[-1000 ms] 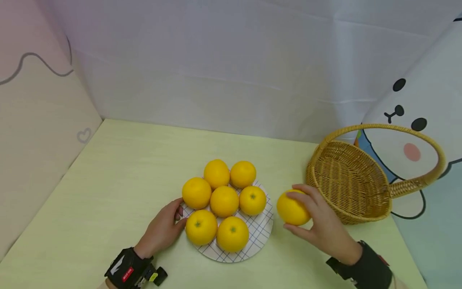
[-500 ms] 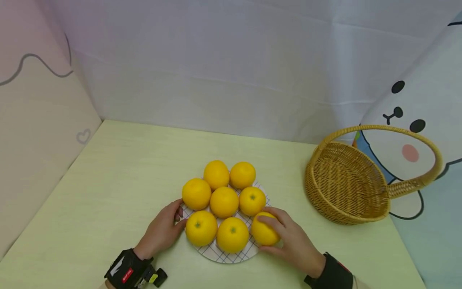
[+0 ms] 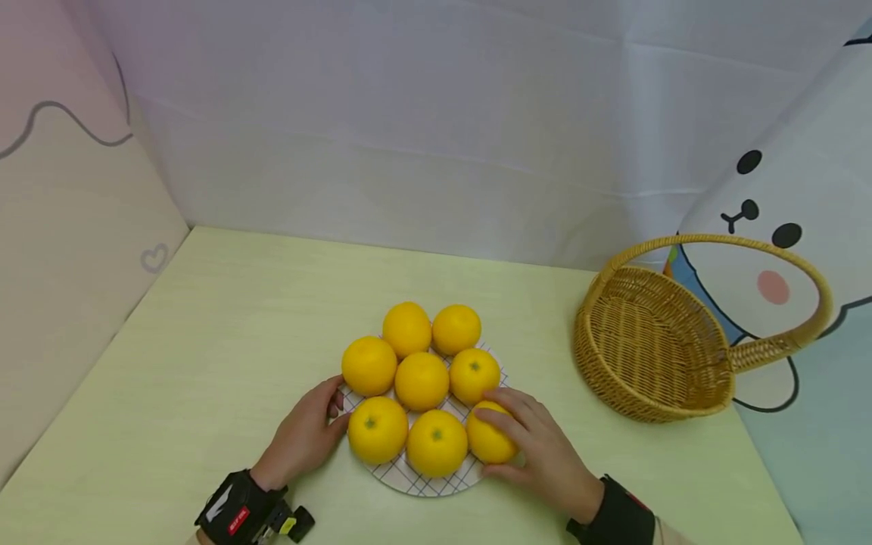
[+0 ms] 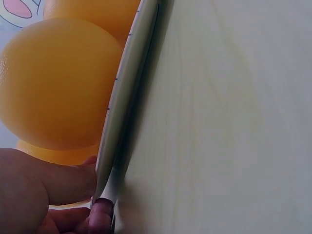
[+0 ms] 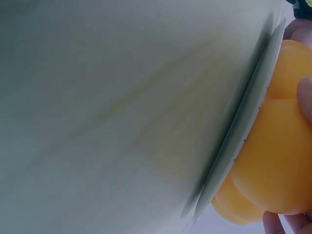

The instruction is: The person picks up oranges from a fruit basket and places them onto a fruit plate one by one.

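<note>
A round white plate [image 3: 424, 487] with a blue grid pattern carries several oranges [image 3: 421, 381]. My left hand [image 3: 303, 431] grips the plate's left rim. In the left wrist view the thumb [image 4: 68, 183] lies above the rim and a fingertip [image 4: 101, 214] shows below it. My right hand [image 3: 545, 453] holds another orange [image 3: 487, 439] at the plate's right front, its fingers curled over the fruit. In the right wrist view this orange [image 5: 273, 161] rests on or just above the plate; I cannot tell which. Part of it is hidden by the hand.
A wicker basket [image 3: 609, 390] with a tall arched handle [image 3: 722, 240] stands at the table's back right, with nothing inside. The pale table [image 3: 245, 303] meets a white cloth backdrop behind. A printed panel [image 3: 831, 197] borders the right side.
My right hand has carried the orange leftward from beside the basket to the plate's right front, then shifted slightly further left. The left hand has kept its place on the rim.
</note>
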`<state>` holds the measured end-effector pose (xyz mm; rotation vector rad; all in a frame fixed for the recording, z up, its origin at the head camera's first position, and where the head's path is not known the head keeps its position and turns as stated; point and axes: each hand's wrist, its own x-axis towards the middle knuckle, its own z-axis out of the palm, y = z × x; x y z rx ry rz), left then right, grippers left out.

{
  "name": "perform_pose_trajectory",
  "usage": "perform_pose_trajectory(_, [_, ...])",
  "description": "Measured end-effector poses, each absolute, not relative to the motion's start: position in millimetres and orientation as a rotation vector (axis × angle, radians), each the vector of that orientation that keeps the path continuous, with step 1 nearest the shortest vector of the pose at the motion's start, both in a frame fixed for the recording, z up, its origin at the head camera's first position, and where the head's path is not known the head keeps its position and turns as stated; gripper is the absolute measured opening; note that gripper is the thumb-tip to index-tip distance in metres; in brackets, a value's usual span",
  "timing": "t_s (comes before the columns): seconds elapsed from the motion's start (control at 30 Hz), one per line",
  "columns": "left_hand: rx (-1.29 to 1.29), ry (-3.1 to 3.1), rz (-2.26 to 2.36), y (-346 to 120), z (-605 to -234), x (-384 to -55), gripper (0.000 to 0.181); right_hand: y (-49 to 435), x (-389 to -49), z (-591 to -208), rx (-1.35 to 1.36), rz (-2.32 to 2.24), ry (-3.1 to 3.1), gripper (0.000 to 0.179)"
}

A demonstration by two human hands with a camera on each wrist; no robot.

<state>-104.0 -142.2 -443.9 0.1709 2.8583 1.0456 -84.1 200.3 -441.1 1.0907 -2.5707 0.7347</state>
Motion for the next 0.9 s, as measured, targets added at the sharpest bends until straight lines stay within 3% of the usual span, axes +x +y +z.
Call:
perform_pose_trajectory(0.7, [0.179,2.86,1.053,-142.2,-447.2,-105.3,0.041,197.4,-82.8,-437.0,1.06,0.709,-2.664,0.084])
perform_pose_trajectory(0.9, [0.207,2.764,1.114,-146.9,-443.3,-108.0,0.044,201.1,-81.1,-430.2,1.012,0.745,-2.644,0.075])
